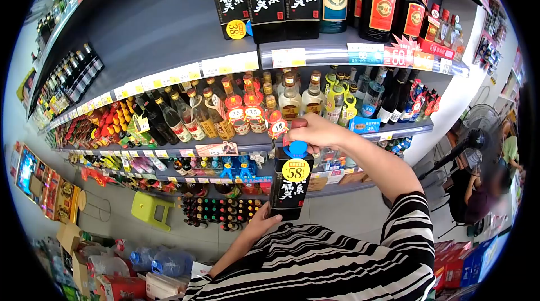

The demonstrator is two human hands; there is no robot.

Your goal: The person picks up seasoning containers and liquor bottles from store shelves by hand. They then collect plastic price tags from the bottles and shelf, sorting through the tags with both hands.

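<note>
A tall black liquor box [288, 197] with white lettering and a yellow 58 price tag [296, 170] is held upright in front of the shelves. My left hand [262, 221] grips its lower end, thumb along the front and fingers partly hidden. At the top, my right hand [316, 133] is closed with curled fingers, just by a blue round tag [297, 148]. Something dark red [299, 123] shows at those fingers; what it is I cannot tell. A red-and-white 18 tag [278, 127] hangs beside them, among the bottles.
Similar black boxes [266, 5] stand on the upper shelf beside a teal box [335, 3] and dark bottles [378, 11]. The middle shelf carries glass bottles [289, 98]. Below are a bottle group [219, 211] and green stool [147, 206] on the floor. People [489, 194] sit near a fan [478, 132].
</note>
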